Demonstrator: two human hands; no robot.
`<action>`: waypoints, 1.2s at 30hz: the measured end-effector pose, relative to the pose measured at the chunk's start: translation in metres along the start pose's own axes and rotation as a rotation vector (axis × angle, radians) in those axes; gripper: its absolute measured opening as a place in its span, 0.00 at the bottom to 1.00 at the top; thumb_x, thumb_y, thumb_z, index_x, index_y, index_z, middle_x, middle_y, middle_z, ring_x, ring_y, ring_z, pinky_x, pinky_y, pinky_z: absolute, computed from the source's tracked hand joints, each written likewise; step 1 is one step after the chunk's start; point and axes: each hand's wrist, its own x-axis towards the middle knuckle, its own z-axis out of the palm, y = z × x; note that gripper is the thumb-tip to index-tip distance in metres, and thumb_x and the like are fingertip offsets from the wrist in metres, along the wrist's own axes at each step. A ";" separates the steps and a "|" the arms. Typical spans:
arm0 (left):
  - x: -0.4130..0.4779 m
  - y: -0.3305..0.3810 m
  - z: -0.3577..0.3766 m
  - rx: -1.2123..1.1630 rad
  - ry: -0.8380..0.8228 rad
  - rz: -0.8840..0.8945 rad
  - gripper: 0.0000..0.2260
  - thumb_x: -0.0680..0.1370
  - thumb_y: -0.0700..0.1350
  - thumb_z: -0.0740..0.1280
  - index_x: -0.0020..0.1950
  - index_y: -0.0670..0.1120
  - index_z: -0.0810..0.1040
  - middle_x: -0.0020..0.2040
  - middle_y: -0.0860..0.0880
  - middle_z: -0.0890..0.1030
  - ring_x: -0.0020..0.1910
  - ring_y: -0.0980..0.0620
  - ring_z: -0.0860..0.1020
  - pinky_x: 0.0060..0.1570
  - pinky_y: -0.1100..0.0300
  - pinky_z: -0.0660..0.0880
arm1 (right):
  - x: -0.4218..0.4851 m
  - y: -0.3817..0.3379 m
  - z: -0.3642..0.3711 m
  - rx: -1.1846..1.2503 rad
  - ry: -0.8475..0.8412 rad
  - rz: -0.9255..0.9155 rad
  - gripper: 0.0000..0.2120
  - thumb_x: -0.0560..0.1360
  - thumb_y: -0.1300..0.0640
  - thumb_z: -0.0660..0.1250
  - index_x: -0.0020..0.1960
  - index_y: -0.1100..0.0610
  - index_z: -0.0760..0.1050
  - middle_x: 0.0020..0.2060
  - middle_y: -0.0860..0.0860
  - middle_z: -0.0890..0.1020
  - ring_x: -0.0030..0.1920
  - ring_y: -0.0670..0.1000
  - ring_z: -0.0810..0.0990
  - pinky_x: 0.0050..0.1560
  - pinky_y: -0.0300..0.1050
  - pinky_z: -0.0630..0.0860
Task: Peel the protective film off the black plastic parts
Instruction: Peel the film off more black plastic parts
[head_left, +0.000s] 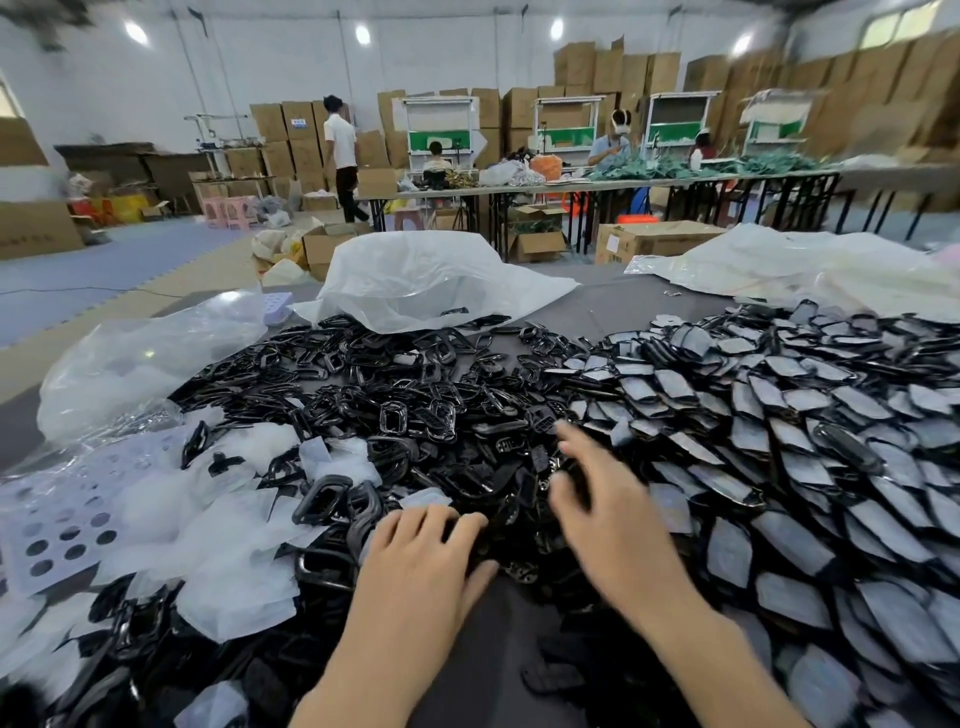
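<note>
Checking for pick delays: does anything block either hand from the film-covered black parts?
Nothing visible does. The left hand rests on the pile of black parts, and the right hand, blurred, is above it beside the film-covered parts. Loose film sheets lie to the left.

grey table (623, 306), heaped black plastic parts (415, 395), white bags (415, 275)

Lit by round lamps (362, 34) high on a white wall (260, 73) and by a window (904, 21) at the upper right. Stacked with cardboard boxes (618, 67) along the back and right side. Floored with grey-blue mats (78, 270) at left. Furnished with long tables (649, 179) on black legs, shelved benches (440, 119) with green panels behind them, pink stools (231, 210) near the left.
</note>
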 end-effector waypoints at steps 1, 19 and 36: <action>0.000 -0.002 0.000 0.000 0.023 -0.012 0.13 0.74 0.57 0.67 0.54 0.54 0.82 0.48 0.53 0.81 0.50 0.48 0.81 0.53 0.52 0.77 | -0.004 -0.002 0.011 -0.098 -0.135 -0.068 0.25 0.82 0.49 0.62 0.78 0.47 0.63 0.73 0.47 0.72 0.68 0.37 0.69 0.69 0.23 0.52; 0.009 -0.012 -0.020 -0.953 0.336 -0.656 0.03 0.80 0.52 0.67 0.48 0.61 0.77 0.42 0.62 0.82 0.39 0.59 0.79 0.39 0.63 0.73 | -0.011 -0.010 0.026 -0.358 -0.186 -0.091 0.29 0.81 0.34 0.43 0.75 0.44 0.66 0.62 0.41 0.75 0.62 0.45 0.73 0.64 0.43 0.68; 0.013 -0.017 -0.023 -1.272 0.336 -0.687 0.05 0.80 0.46 0.68 0.51 0.54 0.82 0.39 0.55 0.84 0.38 0.60 0.82 0.40 0.72 0.75 | 0.016 -0.020 0.031 0.183 -0.018 0.121 0.04 0.78 0.52 0.70 0.49 0.43 0.78 0.42 0.41 0.82 0.46 0.40 0.79 0.47 0.30 0.73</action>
